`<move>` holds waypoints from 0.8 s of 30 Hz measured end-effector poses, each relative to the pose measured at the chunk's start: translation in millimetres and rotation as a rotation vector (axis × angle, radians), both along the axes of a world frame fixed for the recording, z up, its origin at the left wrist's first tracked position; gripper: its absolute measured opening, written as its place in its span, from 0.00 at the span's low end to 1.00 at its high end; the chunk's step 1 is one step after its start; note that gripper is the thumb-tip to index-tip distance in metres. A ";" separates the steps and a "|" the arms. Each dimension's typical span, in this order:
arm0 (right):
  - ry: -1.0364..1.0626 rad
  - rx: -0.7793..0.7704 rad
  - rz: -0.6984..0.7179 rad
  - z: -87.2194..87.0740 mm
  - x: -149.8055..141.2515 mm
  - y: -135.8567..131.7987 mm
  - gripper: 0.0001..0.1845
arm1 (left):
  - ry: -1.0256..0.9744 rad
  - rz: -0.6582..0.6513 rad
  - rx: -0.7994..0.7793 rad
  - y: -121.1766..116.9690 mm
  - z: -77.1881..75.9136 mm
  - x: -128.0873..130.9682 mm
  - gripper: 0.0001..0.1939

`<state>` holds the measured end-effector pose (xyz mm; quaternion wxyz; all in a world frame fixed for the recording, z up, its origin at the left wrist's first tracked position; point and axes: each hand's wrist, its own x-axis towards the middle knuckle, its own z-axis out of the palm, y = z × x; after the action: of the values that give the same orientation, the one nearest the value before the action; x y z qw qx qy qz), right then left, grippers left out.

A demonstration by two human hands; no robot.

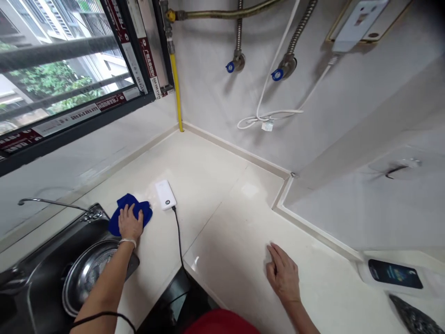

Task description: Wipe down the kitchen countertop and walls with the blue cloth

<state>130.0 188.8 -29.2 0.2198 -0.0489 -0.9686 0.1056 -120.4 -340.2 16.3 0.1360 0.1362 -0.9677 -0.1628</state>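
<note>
At the sink's back right corner, a crumpled blue cloth [144, 214] lies on the cream countertop [205, 167]. My left hand [130, 225] is on top of it, fingers gripping the fabric. My right hand [283, 273] rests on the counter to the right and holds nothing; its fingers are loosely bent, with a gap between thumb and index finger. Just right of the cloth lies a white power bank [165, 194], its black cable [179, 236] running over the counter's front edge.
A steel sink [45, 260] with a round metal basin [71, 278] and thin faucet [52, 202] is at left. A phone [394, 273] and a dark patterned item [417, 315] lie at right. A yellow pipe [177, 93] meets the back corner; a white cord [274, 113] hangs on the wall.
</note>
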 end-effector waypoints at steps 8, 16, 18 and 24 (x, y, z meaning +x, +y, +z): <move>0.015 -0.051 0.021 3.6 -0.8 -0.6 0.27 | -0.015 -0.079 -0.042 45.1 -7.9 88.9 0.31; 0.002 -0.066 -0.002 4.0 -3.9 -1.4 0.25 | 0.002 -0.413 -0.084 58.7 -18.0 156.8 0.30; 0.003 -0.070 -0.010 3.6 -5.2 -2.1 0.25 | -0.002 -0.478 -0.088 55.7 -19.1 168.3 0.29; 0.018 -0.092 -0.008 2.3 -8.1 -3.0 0.25 | 0.053 -0.452 -0.107 51.3 -14.0 169.4 0.27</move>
<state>121.9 185.8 -26.9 0.2262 -0.0620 -0.9605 0.1495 49.0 -288.9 2.3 0.1284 -0.0959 -0.9769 -0.1410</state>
